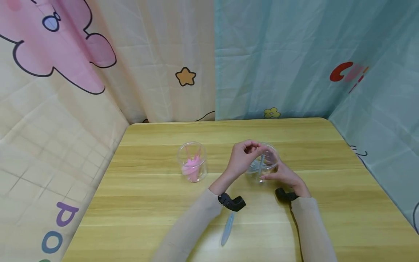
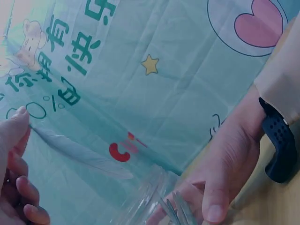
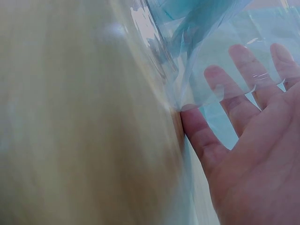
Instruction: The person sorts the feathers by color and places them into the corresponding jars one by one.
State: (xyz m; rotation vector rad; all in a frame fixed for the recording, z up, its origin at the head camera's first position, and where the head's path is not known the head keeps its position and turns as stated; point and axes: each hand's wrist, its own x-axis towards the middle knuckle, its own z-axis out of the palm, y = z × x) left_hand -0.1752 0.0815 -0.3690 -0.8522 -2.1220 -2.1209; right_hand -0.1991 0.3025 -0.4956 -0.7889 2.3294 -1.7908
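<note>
My left hand [image 1: 243, 157] pinches the quill end of a pale blue-grey feather [image 2: 82, 152] between thumb and fingertips. The feather hangs over the mouth of a clear cup [image 1: 275, 157] that stands on the right side of the table. Inside this cup are several similar feathers [image 3: 199, 21]. My right hand [image 1: 285, 175] holds the cup from its right side, with the thumb in front and the other fingers spread along the far wall. A second clear cup [image 1: 204, 171], to the left, contains pink feathers [image 1: 192, 166].
One loose blue-grey feather [image 1: 227, 229] lies on the wooden table [image 1: 140, 207] between my forearms. Printed curtains [image 1: 157, 54] hang behind the table and along both sides. A black wrist strap [image 1: 231, 202] is on my left wrist, another [image 1: 285, 195] on my right.
</note>
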